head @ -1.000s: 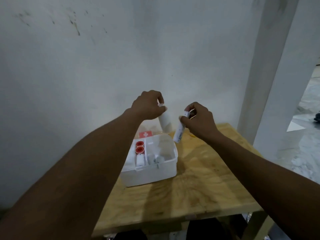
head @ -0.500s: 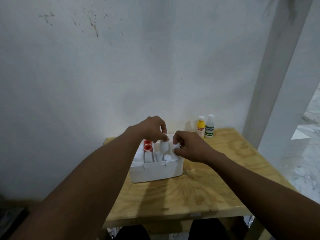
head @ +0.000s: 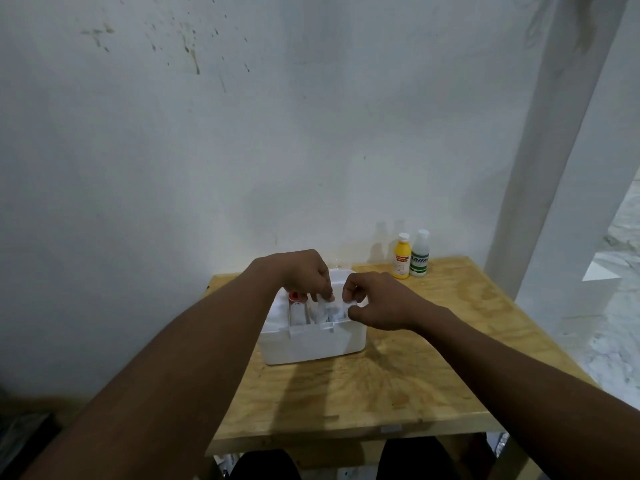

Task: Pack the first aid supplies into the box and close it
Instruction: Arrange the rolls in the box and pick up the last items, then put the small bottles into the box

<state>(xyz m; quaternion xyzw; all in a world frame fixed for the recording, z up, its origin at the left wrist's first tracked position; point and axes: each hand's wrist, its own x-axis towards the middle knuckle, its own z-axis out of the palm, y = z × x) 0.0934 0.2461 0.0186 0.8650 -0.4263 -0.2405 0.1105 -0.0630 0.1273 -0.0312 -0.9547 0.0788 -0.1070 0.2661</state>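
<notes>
left hand (head: 304, 275) and right hand (head: 377, 299): white items are pinched upright over first aid box (head: 311, 344) | yellow bottle (head: 401, 256), green-labelled bottle (head: 419, 254): stood far-right on desk (head: 398, 375), right hand nearer

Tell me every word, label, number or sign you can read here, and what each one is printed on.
None can be read.
Yellow plastic bottle with a white cap: an orange and white label, print too blurred.
Clear plastic bottle with a white cap: a green label with white lettering, too blurred to spell out.
Open white plastic box under both hands: no writing or sign visible on it.
</notes>
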